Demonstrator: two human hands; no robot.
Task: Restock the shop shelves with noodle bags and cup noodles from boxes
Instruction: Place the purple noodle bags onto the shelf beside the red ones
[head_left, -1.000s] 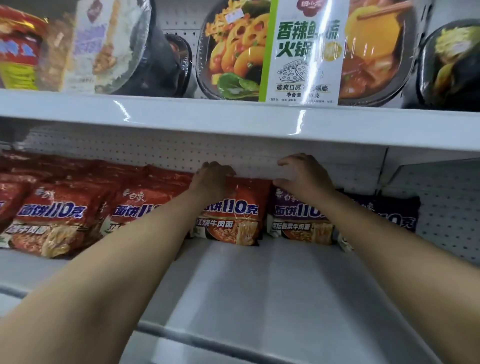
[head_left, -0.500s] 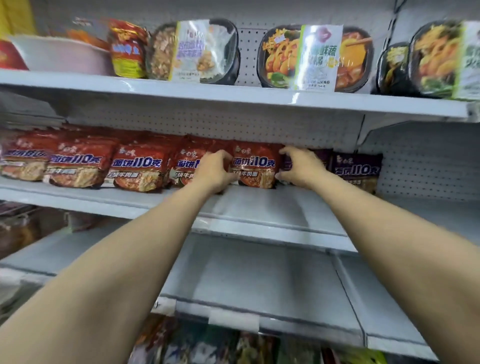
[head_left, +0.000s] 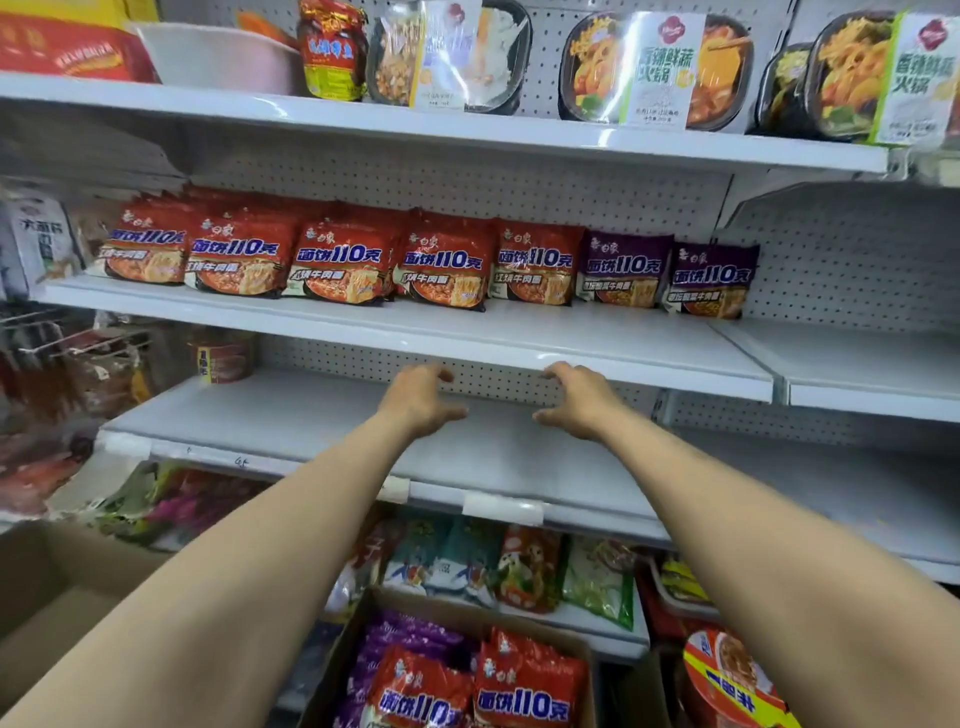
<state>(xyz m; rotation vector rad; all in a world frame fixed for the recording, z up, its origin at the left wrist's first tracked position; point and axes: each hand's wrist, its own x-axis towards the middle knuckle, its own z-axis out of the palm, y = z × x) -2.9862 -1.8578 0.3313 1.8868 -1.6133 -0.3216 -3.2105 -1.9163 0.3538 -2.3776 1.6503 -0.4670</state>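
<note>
Hands: the left hand (head_left: 421, 400) and right hand (head_left: 582, 400) hover side by side in front of the lower shelf (head_left: 291, 415), just under the lip of the bag shelf (head_left: 597, 338). The fingers (head_left: 441, 373) are loosely curled and hold nothing.
Stock: red and purple bags (head_left: 524, 691) lie packed in the box (head_left: 340, 670) low in front, and a cup (head_left: 727, 680) stands just to its right.
Row: the shelved bags (head_left: 441, 265) lean at the back with faces out, red ones and then two purple, each touching or overlapping the next.
Handling: a bag is probably light. Its film looks slick and crinkly, puffed with air around a brittle noodle block.
Hold: take a bag by both flanks across the middle, or pinch the top seam. Squeezing the face risks cracking the block.
Cup handling: likely light, with a stiff wall and a thin lid. Wrap it round the wall and keep off the top.
Edges: the lip of the bag shelf sits just above the knuckles, so a rising hand could clip it. The box walls hem the bags in, so lifting straight up should be easiest.
Room: there is open space in front of the row and to the right of the purple bags. The lower shelf is mostly open, with a small tub (head_left: 223, 358) at its back left. Headroom between the shelves looks tight.
</note>
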